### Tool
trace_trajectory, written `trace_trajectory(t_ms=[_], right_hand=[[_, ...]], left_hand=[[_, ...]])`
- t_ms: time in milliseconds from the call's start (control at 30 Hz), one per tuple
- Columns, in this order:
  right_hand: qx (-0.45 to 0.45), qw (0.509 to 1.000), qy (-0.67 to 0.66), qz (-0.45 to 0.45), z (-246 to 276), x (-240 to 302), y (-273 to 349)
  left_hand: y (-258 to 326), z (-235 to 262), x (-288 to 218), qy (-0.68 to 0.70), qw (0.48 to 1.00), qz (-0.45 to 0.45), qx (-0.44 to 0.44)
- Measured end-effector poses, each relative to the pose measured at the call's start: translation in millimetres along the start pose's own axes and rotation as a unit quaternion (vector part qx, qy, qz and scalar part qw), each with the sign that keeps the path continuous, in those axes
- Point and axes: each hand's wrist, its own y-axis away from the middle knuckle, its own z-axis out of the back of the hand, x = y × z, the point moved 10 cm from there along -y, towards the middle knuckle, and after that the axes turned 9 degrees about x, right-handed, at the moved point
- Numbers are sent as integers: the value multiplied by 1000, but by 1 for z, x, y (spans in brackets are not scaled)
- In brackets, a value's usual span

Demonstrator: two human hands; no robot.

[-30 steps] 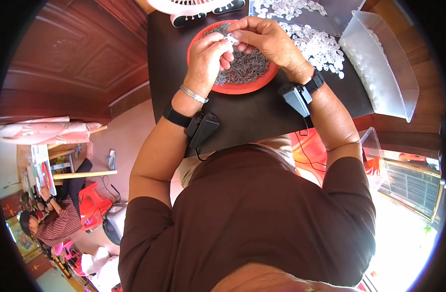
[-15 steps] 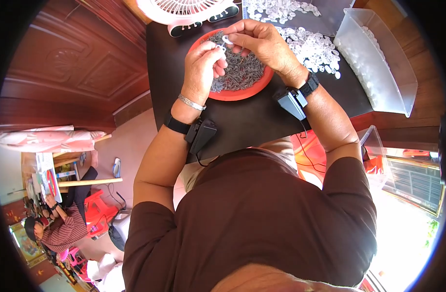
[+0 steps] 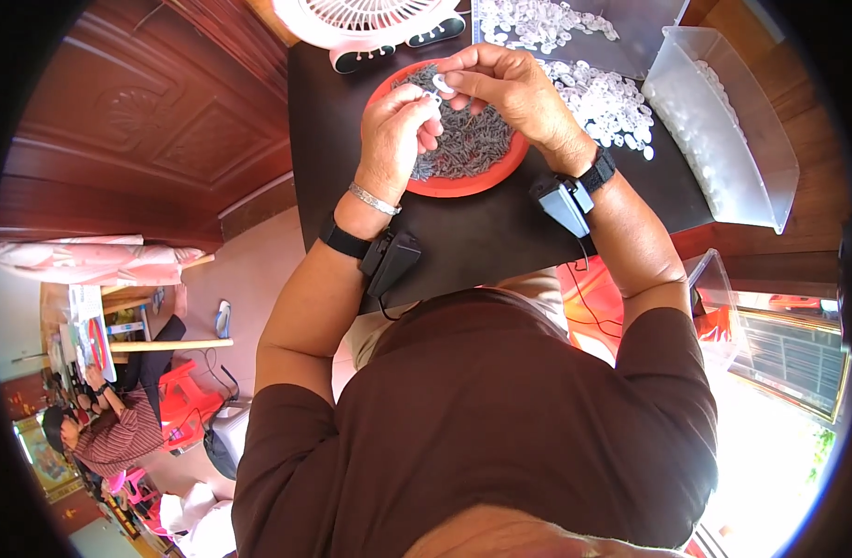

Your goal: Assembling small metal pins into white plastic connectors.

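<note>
My left hand is closed in a pinch on a small white plastic piece, whose exact kind is too small to tell. Between the thumb and fingers of my right hand is a white oval plastic piece. The fingertips of both hands are close together, with the two pieces nearly touching. Beneath them stands a round red basin full of slender grey pieces that look like screws. Loose white oval pieces lie heaped beside my right wrist.
A clear plastic bin holding white pieces stands at the right of the black table. Another translucent bin with white ovals lies at the back. A white fan sits at the back left. A person is seated far left.
The table and what is on it sit slightly lower and farther right in the picture. Both hands keep their pinches on the white pieces, with little other change.
</note>
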Motion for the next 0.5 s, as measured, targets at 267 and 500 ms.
trace_trajectory(t_ms=[267,500], right_hand=[[-6,998,-60,-18,2,-7,0],[0,1000,-27,8,0,-3,0]], left_hand=[[-1,-1,-1,8,1000,-20,6],[-1,-1,0,25,1000,-18,7]])
